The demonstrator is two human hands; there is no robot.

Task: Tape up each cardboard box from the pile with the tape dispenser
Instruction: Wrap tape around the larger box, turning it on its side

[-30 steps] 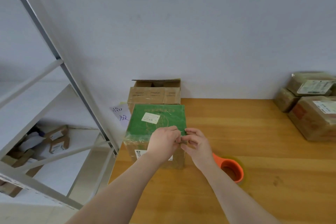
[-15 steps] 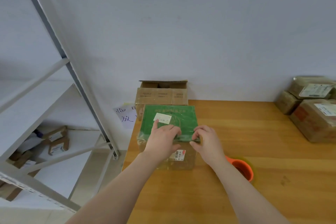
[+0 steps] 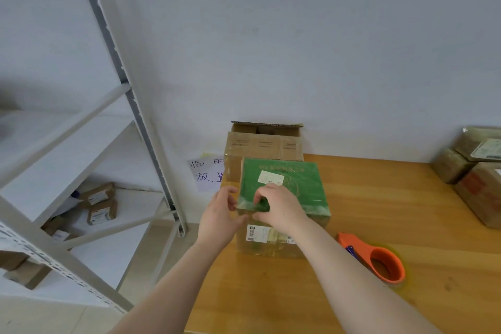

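Note:
A cardboard box [image 3: 292, 187] with a green top and a white label stands on the wooden table [image 3: 379, 198], shiny with clear tape. My left hand [image 3: 218, 215] clasps its front left corner, fingers on the left side and thumb on the front face. My right hand [image 3: 279, 207] lies over the top front edge near that corner, fingers curled on the green top and thumb on the front face. The orange tape dispenser [image 3: 379, 260] lies on the table to the right of my right forearm, held by neither hand.
An open-topped cardboard box [image 3: 264, 141] stands behind against the wall. Taped boxes [image 3: 477, 171] are stacked at the table's right edge. A grey metal shelf rack [image 3: 130, 106] with small boxes [image 3: 99, 206] stands left of the table. A handwritten paper sign [image 3: 206, 173] hangs by the table's left edge.
Both hands have slid left along the box's front edge. My left hand left the green top for the left corner. My right hand moved from mid-edge toward that corner.

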